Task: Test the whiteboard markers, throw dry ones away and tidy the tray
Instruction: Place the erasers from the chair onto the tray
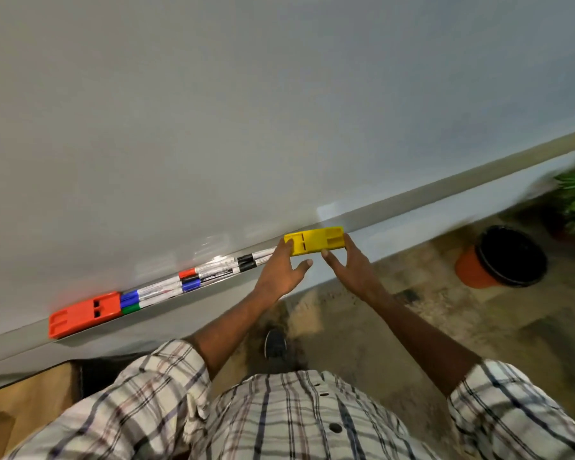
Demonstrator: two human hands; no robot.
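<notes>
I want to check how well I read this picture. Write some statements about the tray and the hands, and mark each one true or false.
1. The left hand and the right hand both touch the yellow eraser. True.
2. The orange eraser lies at the right end of the markers. False: it lies at their left end.
3. A green-capped marker lies beside the orange eraser. True.
4. The orange bin stands on the tray. False: it stands on the floor.
</notes>
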